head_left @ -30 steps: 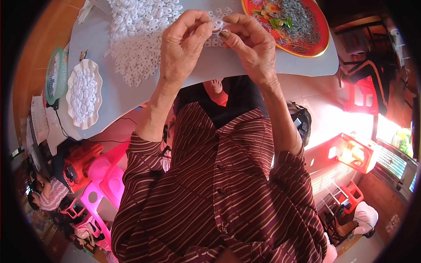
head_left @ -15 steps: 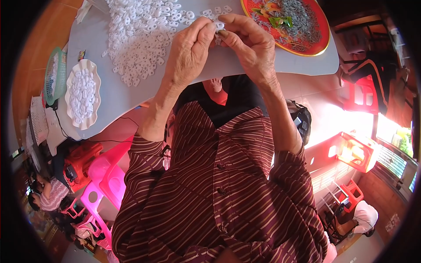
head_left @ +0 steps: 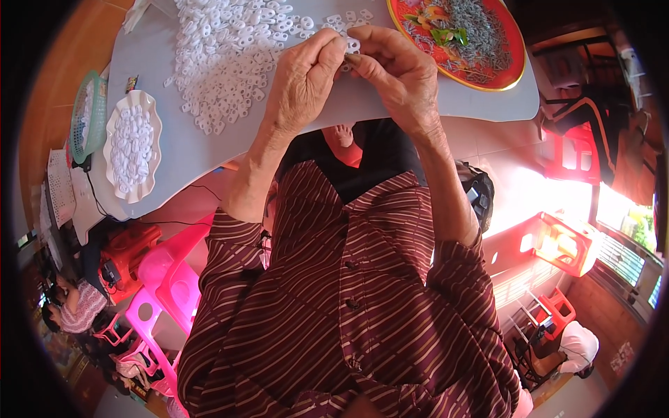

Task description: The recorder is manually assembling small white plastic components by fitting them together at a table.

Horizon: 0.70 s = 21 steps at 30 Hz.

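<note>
Both hands are working together above the grey table. The left hand and right hand are meeting fingertip to fingertip, pinching one small white ring between them, just over the table's far part. A pile of white rings is lying left of the hands. A red tray of grey bits is sitting to the right. A white dish of rings is resting near the table's left edge.

Bright daylight from the right, blown-out glare on the pale floor at right, strong fisheye bending, black vignette at rim, edges soft, centre sharp
</note>
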Tool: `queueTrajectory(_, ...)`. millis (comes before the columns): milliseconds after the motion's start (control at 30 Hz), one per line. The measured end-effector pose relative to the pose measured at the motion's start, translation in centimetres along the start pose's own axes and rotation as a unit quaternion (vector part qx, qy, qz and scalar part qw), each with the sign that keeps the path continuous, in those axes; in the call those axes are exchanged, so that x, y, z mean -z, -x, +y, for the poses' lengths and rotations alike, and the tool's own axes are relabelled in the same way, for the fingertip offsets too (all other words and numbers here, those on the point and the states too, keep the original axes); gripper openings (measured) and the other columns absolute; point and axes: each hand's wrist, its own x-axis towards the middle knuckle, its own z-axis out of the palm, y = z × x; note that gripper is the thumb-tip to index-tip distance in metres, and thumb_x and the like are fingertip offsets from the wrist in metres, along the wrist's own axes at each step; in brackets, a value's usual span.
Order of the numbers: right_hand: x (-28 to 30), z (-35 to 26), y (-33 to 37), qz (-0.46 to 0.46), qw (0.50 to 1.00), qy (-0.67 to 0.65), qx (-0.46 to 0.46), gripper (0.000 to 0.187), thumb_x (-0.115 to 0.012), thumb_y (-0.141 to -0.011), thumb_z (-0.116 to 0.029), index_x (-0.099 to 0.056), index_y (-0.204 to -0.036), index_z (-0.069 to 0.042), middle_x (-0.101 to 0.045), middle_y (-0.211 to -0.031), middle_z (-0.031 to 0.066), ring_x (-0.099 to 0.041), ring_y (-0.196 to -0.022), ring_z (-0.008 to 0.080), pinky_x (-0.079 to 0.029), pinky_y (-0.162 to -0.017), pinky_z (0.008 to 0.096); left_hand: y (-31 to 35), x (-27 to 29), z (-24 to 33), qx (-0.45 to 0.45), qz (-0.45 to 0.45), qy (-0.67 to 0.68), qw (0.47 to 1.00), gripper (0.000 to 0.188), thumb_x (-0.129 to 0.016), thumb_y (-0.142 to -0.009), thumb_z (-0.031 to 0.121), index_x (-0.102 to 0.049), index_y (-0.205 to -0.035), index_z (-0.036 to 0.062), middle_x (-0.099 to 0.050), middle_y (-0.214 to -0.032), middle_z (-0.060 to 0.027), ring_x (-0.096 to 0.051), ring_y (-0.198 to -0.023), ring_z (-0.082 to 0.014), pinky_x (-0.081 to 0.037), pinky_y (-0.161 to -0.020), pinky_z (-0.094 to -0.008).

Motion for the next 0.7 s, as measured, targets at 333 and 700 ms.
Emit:
queueTrajectory(333,-0.3,0.4,0.0,-0.008,0.991,0.114,0.062,0.025,-0.066,-0.080,0.000,-0.056,-0.103,0.002,-0.061,-0.075,0.0036,-0.060,-0.070,0.0076,-0.050,-0.065,0.0214,0.1,-0.2,0.1,-0.015,0.004,0.005,1.000,0.021,-0.047,-0.093,0.021,-0.051,-0.088,0.0003,-0.050,-0.066,-0.0140,-0.044,-0.058,-0.0204,-0.042,-0.057,-0.0320)
queueTrajectory(700,-0.6,-0.6,0.5,-0.021,0.979,0.183,0.091,0.016,-0.061,-0.081,0.002,-0.054,-0.095,0.002,-0.063,-0.071,0.0066,-0.059,-0.064,0.0089,-0.048,-0.060,0.0226,0.7,-0.3,-0.5,-0.039,0.013,-0.021,0.999,0.024,-0.046,-0.092,0.019,-0.053,-0.095,-0.0035,-0.046,-0.062,-0.0112,-0.044,-0.057,-0.0178,-0.040,-0.056,-0.0304)
